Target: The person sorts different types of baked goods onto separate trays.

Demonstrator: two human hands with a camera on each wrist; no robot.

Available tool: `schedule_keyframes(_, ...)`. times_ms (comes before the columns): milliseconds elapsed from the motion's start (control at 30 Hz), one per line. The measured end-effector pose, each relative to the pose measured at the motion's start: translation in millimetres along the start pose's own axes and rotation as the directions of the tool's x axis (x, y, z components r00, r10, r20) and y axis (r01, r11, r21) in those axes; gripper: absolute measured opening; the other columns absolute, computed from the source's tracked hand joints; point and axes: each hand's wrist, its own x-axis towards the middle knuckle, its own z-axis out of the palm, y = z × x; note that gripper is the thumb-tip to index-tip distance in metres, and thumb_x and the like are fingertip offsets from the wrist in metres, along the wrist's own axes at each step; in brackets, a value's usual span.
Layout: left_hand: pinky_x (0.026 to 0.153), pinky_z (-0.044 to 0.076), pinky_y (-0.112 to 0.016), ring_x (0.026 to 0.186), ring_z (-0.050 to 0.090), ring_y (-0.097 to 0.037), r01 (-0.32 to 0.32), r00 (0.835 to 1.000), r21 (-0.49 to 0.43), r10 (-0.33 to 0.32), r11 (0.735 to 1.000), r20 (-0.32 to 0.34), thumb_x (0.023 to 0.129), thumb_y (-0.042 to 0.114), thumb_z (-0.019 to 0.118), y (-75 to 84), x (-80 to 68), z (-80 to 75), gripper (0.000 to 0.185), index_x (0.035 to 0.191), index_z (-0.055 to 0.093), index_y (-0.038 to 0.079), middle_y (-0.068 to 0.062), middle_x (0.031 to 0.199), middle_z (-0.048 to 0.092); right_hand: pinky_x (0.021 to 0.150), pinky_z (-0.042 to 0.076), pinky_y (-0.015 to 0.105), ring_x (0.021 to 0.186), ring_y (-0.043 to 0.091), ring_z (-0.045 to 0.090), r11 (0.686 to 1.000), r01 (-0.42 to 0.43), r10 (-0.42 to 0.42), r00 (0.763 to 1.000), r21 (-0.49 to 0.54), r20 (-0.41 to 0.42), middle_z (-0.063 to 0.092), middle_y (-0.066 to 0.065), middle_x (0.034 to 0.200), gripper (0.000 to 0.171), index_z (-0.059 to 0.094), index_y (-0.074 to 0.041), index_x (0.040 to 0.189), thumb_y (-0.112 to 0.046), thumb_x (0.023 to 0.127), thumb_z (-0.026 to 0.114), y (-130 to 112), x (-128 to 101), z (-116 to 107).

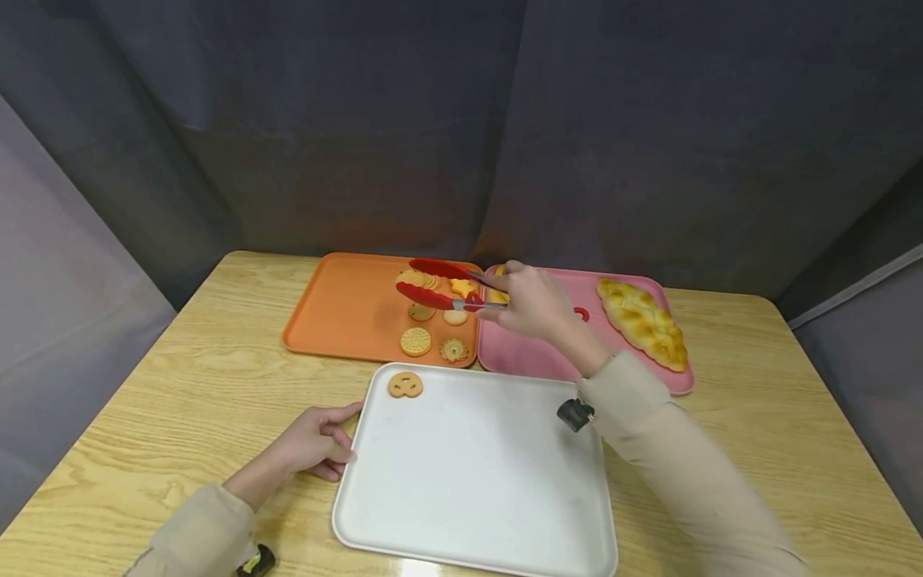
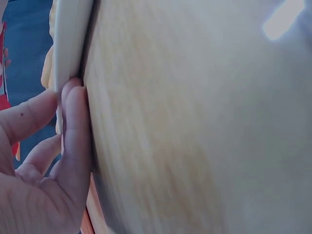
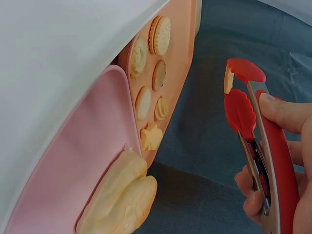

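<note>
Right hand (image 1: 530, 303) of mine gripped the handles of the red tongs (image 1: 440, 287), fingers and thumb curled round them, above the seam between the orange tray (image 1: 339, 308) and the pink tray (image 1: 530, 357) at the far edge of the table (image 1: 180, 385). The tongs reached leftward over the orange tray's right end, their scalloped tips close together, and the wrist view showed a small pale biscuit (image 3: 227, 80) pinched between them. Below the tips lay the other biscuits, grouped at the right end of the orange tray: a round ridged one (image 1: 415, 342) and a flower-shaped one (image 1: 453, 350) near its front edge, a star-shaped one (image 1: 462, 286) further back. A braided loaf (image 1: 642, 322) lay along the right side of the pink tray. Nearer to me sat the white tray (image 1: 476, 473), its far edge just beside the two coloured trays, with one pretzel-shaped biscuit (image 1: 405, 385) in its far left corner. My left hand (image 1: 313, 445) rested on the table at the white tray's left edge, fingers loosely bent and touching the rim, holding nothing.
</note>
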Motion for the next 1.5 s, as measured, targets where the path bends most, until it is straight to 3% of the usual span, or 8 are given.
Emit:
schedule_keyframes(100,0.048,0.054,-0.032,0.052,0.056,-0.014,0.003,1.0,0.0,-0.003,1.0,0.002,0.073,-0.007,0.062,0.7,-0.3,0.1,0.075,0.14,0.031,0.001,-0.009,0.072,0.057,0.06,0.051,0.029,0.071,0.021,0.055,1.0,-0.014,0.014,1.0,0.011,0.002,0.06,0.011,0.1,0.056,0.06,-0.011,0.122,-0.036,0.074,0.073,-0.7,6.5,3.4)
schedule_keyframes(367,0.048,0.054,-0.032,0.049,0.056,-0.016,0.012,1.0,0.003,-0.012,1.0,-0.01,0.072,-0.007,0.062,0.8,0.0,0.6,0.075,0.14,0.032,0.002,-0.008,0.071,0.057,0.049,0.041,0.027,0.058,0.021,0.048,0.998,-0.044,0.044,0.999,0.035,0.01,0.053,0.008,0.08,0.057,0.058,-0.011,0.123,-0.038,0.074,0.072,-2.1,23.1,11.6)
schedule_keyframes(967,0.048,0.054,-0.032,0.049,0.056,-0.015,0.007,1.0,-0.009,-0.007,1.0,-0.011,0.073,-0.008,0.062,-2.1,1.0,0.1,0.075,0.14,0.031,0.001,-0.008,0.071,0.057,0.068,0.048,0.033,0.079,0.023,0.051,0.986,-0.164,0.163,0.983,0.003,0.088,0.057,0.01,0.102,0.058,0.057,-0.014,0.126,-0.041,0.076,0.069,-4.6,57.3,38.6)
schedule_keyframes(1200,0.048,0.054,-0.033,0.051,0.056,-0.015,-0.013,1.0,-0.01,0.013,1.0,0.014,0.074,-0.007,0.063,-0.8,-2.1,1.5,0.075,0.14,0.029,0.0,-0.008,0.071,0.057,0.065,0.047,0.034,0.074,0.024,0.05,0.979,-0.202,0.205,0.971,-0.033,0.124,0.055,0.007,0.091,0.043,0.068,-0.011,0.107,-0.043,0.077,0.068,-5.4,68.3,55.1)
schedule_keyframes(1500,0.048,0.054,-0.033,0.05,0.057,-0.017,0.002,1.0,-0.008,-0.002,1.0,-0.004,0.073,-0.008,0.062,-1.4,-5.3,1.7,0.075,0.14,0.03,0.001,-0.01,0.073,0.058,0.062,0.044,0.031,0.072,0.023,0.048,0.976,-0.212,0.217,0.966,-0.047,0.14,0.052,0.005,0.082,0.035,0.065,-0.011,0.091,-0.043,0.076,0.069,-7.8,77.2,67.2)
